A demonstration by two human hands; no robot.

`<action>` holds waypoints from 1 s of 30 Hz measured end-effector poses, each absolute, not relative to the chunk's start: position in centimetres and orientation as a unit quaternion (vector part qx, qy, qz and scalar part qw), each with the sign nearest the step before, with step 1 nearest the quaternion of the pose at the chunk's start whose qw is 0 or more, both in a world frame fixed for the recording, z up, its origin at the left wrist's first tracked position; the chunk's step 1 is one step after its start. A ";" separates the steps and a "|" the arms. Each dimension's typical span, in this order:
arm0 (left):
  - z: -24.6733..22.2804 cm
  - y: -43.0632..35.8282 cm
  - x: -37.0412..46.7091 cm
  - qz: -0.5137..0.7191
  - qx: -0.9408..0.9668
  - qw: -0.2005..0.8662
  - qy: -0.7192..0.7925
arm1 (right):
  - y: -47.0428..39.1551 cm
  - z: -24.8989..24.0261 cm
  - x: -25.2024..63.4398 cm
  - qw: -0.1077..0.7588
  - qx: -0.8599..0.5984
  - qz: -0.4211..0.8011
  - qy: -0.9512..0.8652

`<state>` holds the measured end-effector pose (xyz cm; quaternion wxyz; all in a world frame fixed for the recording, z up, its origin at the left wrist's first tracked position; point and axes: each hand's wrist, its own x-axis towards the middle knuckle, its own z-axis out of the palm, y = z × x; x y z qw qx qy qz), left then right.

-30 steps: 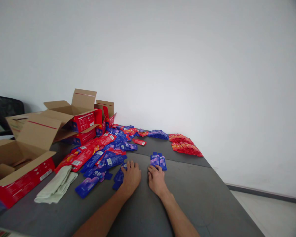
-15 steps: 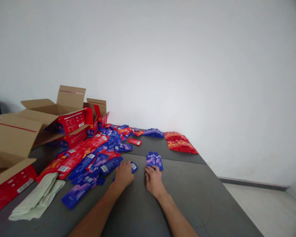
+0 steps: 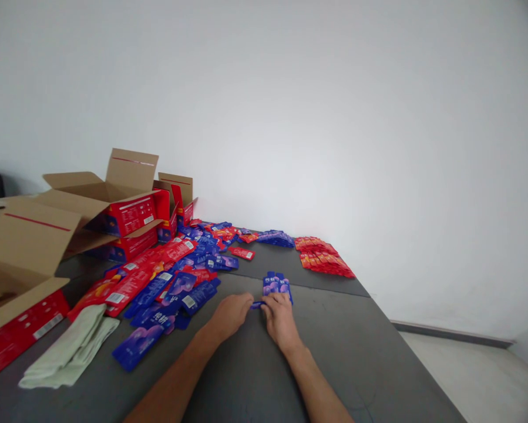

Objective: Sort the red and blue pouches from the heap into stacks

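Between my two hands is a blue packet (image 3: 257,305), seen nearly edge-on. My left hand (image 3: 232,314) is closed on its left end, and the fingers of my right hand (image 3: 279,317) pinch its right end. Just beyond my right hand, two blue-purple packets (image 3: 271,283) lie side by side on the dark table (image 3: 334,335), their near ends partly covered by that hand. To the left spreads a loose heap of blue packets (image 3: 197,296) and red packets (image 3: 127,289).
Open cardboard boxes with red sides (image 3: 134,217) stand at the left. A folded pale cloth (image 3: 67,352) lies near the front left. Rows of red packets (image 3: 323,258) and a blue stack (image 3: 276,238) sit at the back, before a white wall (image 3: 334,117).
My left hand has moved right, bringing a blue packet from beside the heap to my right hand. The right fingers now grip it too. The view has shifted slightly.
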<state>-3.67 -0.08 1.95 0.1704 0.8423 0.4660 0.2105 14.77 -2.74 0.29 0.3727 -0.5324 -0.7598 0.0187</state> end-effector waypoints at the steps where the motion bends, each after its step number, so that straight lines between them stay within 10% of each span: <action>1: 2.3 -0.2 -3.7 0.222 0.834 0.184 0.470 | -2.6 0.3 14.9 0.378 -0.530 0.026 -0.759; 17: 0.9 3.1 -4.7 0.530 0.519 0.430 0.514 | -2.1 -0.5 15.4 0.485 -0.589 0.245 -0.599; 23: 0.4 1.1 -2.4 0.465 0.438 0.606 0.474 | -2.4 -0.8 14.6 0.527 -0.572 0.354 -0.519; 30: -0.2 1.3 -0.9 0.511 0.440 0.532 0.511 | -2.7 -0.7 14.2 0.546 -0.546 0.415 -0.482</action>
